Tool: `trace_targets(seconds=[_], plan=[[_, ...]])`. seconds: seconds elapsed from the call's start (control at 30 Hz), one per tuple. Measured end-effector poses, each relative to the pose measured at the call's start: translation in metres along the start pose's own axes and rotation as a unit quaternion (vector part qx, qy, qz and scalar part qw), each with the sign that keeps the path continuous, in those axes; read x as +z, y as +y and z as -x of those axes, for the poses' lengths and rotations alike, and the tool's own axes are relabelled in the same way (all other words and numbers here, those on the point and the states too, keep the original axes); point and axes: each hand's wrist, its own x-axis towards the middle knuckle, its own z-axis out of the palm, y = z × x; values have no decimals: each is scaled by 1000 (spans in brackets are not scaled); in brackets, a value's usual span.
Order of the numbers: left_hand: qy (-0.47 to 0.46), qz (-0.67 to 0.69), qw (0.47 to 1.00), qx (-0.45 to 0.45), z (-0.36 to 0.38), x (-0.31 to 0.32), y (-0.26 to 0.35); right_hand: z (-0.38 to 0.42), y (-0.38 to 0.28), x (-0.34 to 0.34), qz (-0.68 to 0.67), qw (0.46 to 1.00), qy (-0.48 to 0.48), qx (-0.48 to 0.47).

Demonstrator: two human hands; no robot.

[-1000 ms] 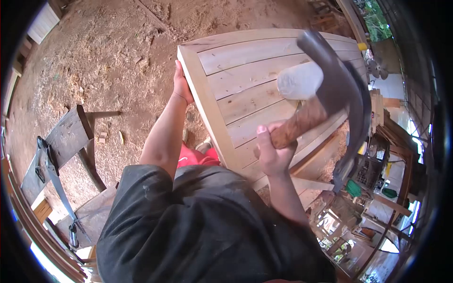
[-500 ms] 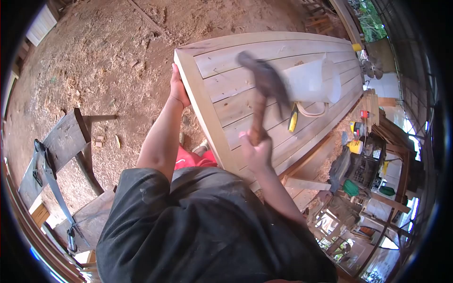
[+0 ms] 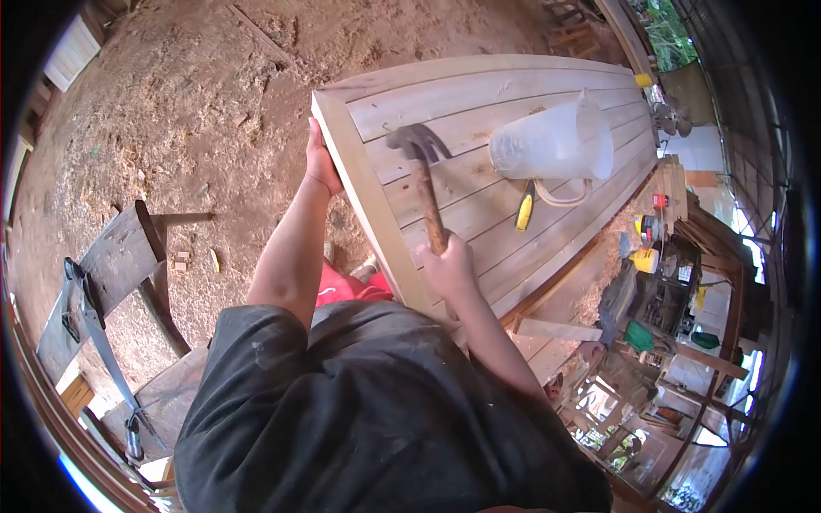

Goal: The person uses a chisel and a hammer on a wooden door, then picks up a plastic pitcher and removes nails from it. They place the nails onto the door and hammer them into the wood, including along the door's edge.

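My right hand (image 3: 451, 263) is wrapped round the wooden handle of a claw hammer (image 3: 429, 198). The dark hammer head hangs over the plank face near the end board, slightly blurred. Below it lies a wooden panel (image 3: 505, 244) of pale parallel planks with a frame board across its near end. On that end board's outer side, close to the far left corner, my left hand (image 3: 322, 162) grips the edge; its fingers are partly hidden beneath. A translucent plastic jug (image 3: 547, 141) rests on its side on the panel, beside a yellow-and-black tool (image 3: 525, 208).
Wood shavings cover the dirt floor (image 3: 214, 111). To the left stands a dark wooden bench (image 3: 120, 256) with a handsaw (image 3: 107, 350) by it. Along the right are a yellow container (image 3: 645, 260), stacked timber and a cluttered shelf (image 3: 684, 342).
The hammer has swung left and down toward the end board, with my right hand moving slightly left. My left hand stays at the panel's edge.
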Motion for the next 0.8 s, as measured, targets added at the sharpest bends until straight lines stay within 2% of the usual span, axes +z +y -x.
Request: trace_targets(seconds=[0.07, 0.1, 0.2, 0.3, 0.4, 0.43, 0.57, 0.67, 0.7, 0.8], plan=[[-12, 4, 1000, 9, -6, 0, 6, 6, -5, -12, -18, 999, 16, 29], [-23, 11, 1000, -7, -2, -4, 2, 13, -17, -25, -69, 997, 18, 22], [-33, 8, 999, -20, -6, 1, 5, 30, -55, -65, -176, 981, 54, -53], [-25, 1, 999, -22, 0, 4, 3, 41, -49, -66, -242, 963, 72, -90], [-14, -8, 1000, -9, 4, 10, 5, 34, 9, -21, -177, 978, 69, -84], [-11, -13, 1000, -7, 6, 12, 5, 32, 8, -16, -120, 992, 0, 29], [-6, -8, 1000, 10, -3, 1, 4, 31, 8, -15, -17, 999, 17, 22], [-6, -11, 1000, -8, 1, 7, 3, 37, -39, -42, -149, 986, 52, -62], [-14, -4, 1000, -19, 1, 7, 2, 36, -37, -46, -131, 982, 70, -115], [0, -16, 1000, -16, 0, 6, 3, 32, -16, -33, -188, 972, 55, -130]])
